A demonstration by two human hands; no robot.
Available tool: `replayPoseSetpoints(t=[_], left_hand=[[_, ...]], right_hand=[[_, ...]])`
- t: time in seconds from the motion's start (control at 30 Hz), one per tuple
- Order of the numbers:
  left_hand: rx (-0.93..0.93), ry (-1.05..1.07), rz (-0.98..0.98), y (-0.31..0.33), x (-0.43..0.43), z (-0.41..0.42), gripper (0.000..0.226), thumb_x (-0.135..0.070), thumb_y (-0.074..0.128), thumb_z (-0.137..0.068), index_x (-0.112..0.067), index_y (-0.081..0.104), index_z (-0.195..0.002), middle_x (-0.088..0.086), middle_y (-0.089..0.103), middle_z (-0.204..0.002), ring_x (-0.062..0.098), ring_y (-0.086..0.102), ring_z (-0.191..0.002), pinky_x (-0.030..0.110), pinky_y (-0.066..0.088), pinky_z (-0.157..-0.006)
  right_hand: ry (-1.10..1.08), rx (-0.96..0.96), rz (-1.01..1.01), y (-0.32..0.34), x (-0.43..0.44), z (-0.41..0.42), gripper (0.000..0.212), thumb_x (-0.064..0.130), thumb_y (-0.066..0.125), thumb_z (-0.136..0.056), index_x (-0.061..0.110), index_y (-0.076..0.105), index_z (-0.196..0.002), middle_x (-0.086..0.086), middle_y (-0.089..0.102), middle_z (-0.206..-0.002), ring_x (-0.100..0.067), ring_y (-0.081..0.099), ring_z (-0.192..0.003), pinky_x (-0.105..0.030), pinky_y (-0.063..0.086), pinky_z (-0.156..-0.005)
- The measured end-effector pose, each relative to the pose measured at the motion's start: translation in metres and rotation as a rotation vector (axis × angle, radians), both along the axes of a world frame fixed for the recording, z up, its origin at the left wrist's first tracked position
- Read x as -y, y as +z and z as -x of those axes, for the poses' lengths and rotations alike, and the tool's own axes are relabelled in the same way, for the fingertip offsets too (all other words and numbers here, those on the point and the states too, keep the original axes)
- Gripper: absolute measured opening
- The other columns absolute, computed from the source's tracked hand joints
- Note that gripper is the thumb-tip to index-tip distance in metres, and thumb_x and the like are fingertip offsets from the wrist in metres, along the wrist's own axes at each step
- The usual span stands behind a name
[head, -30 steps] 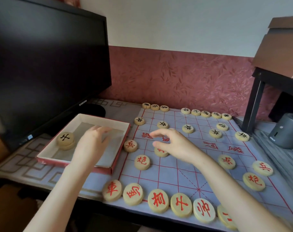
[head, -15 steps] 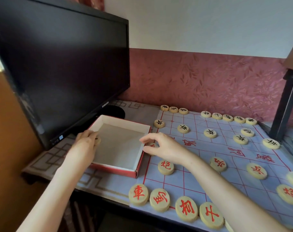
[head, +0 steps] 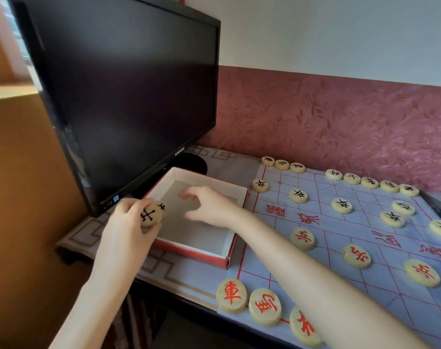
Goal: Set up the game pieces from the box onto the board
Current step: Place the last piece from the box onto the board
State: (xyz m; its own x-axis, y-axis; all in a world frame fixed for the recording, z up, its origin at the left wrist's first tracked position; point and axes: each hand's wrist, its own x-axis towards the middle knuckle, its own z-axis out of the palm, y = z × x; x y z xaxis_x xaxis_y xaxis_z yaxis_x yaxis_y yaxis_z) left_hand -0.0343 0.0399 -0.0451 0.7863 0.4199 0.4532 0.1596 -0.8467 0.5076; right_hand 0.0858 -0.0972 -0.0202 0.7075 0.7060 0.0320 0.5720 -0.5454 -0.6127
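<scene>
At the left rim of the box (head: 196, 251), the left hand (head: 125, 230) grips a black-marked piece (head: 150, 217), thumb below and fingers curled over the top. A second disc (head: 162, 207) shows just behind it, touching it; it appears to be held in the same grip, but I cannot tell for sure.

The right hand (head: 210, 210) hovers over the box interior with its fingers loosely spread, holding nothing. It is blurred. The part of the box floor that shows is bare; the part under that hand is hidden.

The box sits on the desk (head: 88, 238), between the monitor (head: 128, 96) and the left edge of the board (head: 277, 255).

The board carries many pieces. The far row of black pieces (head: 282, 164) has a gap after its third disc. The red pieces (head: 231, 295) line the near edge.

Step in hand (judgement): lifting the last pieces out of the box. The task looks close to done.

Next move (judgement): carry the held piece across the box and over the placed discs to the far-row gap, then set it flat on a line crossing. This calls for a high enough path not to knock the nearer pieces. If two discs are held, they need to be separated first, possibly by passing one to the free right hand.
</scene>
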Motion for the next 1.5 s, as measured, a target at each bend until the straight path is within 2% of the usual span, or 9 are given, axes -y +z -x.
replayPoseSetpoints(t=[0.2,0.3,0.43,0.57,0.73,1.0,1.27,1.4,1.5], left_hand=[[0.013,-0.007,-0.034,-0.006,-0.008,0.01,0.054,-0.014,0.08,-0.067,-0.011,0.061,-0.117,0.01,0.056,-0.111,0.027,0.058,-0.096,0.026,0.044,-0.074],[0.019,-0.005,0.0,-0.008,-0.011,0.01,0.054,-0.015,0.079,-0.069,-0.013,0.06,-0.119,0.008,0.055,-0.114,0.025,0.056,-0.101,0.025,0.043,-0.078],[0.019,-0.009,0.036,-0.008,-0.012,0.011,0.053,-0.019,0.078,-0.07,-0.015,0.06,-0.12,0.005,0.055,-0.116,0.023,0.056,-0.103,0.026,0.044,-0.081],[0.02,-0.001,0.041,-0.007,-0.012,0.007,0.054,-0.02,0.079,-0.069,-0.015,0.06,-0.119,0.006,0.056,-0.116,0.025,0.057,-0.103,0.032,0.047,-0.083],[0.03,-0.028,0.053,-0.004,-0.007,-0.002,0.052,-0.019,0.079,-0.069,-0.013,0.061,-0.118,0.007,0.056,-0.114,0.025,0.057,-0.101,0.028,0.044,-0.08],[0.014,-0.086,0.108,0.005,0.019,-0.024,0.05,-0.02,0.078,-0.071,-0.016,0.061,-0.118,0.003,0.055,-0.115,0.022,0.058,-0.099,0.027,0.045,-0.081],[0.002,-0.246,0.125,0.026,0.077,-0.083,0.049,-0.024,0.076,-0.073,-0.018,0.06,-0.118,0.004,0.055,-0.116,0.022,0.058,-0.1,0.029,0.046,-0.085],[-0.007,-0.363,0.104,0.038,0.11,-0.119,0.051,-0.027,0.076,-0.072,-0.02,0.059,-0.12,-0.002,0.052,-0.111,0.013,0.054,-0.092,0.02,0.04,-0.08],[-0.05,-0.439,0.128,0.046,0.135,-0.152,0.055,-0.027,0.077,-0.07,-0.018,0.058,-0.12,-0.002,0.05,-0.108,0.017,0.055,-0.099,0.027,0.045,-0.086]], right_hand=[[-0.004,-0.134,-0.058,-0.019,-0.047,-0.003,0.063,0.007,0.07,-0.077,0.009,0.046,-0.135,-0.013,0.05,-0.135,-0.028,0.05,-0.121,-0.032,0.042,-0.099],[-0.027,-0.085,-0.076,-0.029,-0.06,-0.004,0.062,0.017,0.078,-0.071,0.008,0.054,-0.128,-0.014,0.054,-0.129,-0.03,0.053,-0.116,-0.041,0.045,-0.1],[-0.029,-0.034,-0.1,-0.031,-0.057,-0.006,0.055,0.018,0.078,-0.071,0.005,0.059,-0.121,-0.013,0.055,-0.122,-0.028,0.055,-0.111,-0.037,0.047,-0.095],[-0.054,-0.032,-0.131,-0.026,-0.036,-0.01,0.056,0.027,0.073,-0.077,0.009,0.054,-0.126,-0.006,0.052,-0.128,-0.02,0.052,-0.115,-0.025,0.042,-0.093],[-0.083,0.011,-0.143,-0.015,-0.005,-0.011,0.047,0.033,0.072,-0.078,0.012,0.059,-0.119,-0.002,0.05,-0.115,-0.011,0.051,-0.094,-0.019,0.037,-0.079],[-0.133,0.096,-0.162,-0.003,0.046,-0.024,0.036,0.03,0.074,-0.074,0.018,0.063,-0.106,0.0,0.054,-0.102,-0.008,0.05,-0.089,-0.021,0.038,-0.08],[-0.245,0.105,-0.182,0.011,0.12,-0.061,0.043,0.028,0.073,-0.076,0.018,0.058,-0.115,0.001,0.055,-0.11,-0.004,0.05,-0.087,-0.021,0.04,-0.078],[-0.288,0.086,-0.179,0.015,0.16,-0.08,0.041,0.031,0.074,-0.076,0.018,0.059,-0.112,0.001,0.057,-0.106,-0.001,0.049,-0.08,-0.018,0.039,-0.072],[-0.325,0.059,-0.171,0.016,0.19,-0.093,0.041,0.031,0.074,-0.076,0.02,0.059,-0.113,0.007,0.055,-0.098,0.001,0.049,-0.078,-0.017,0.038,-0.071]])
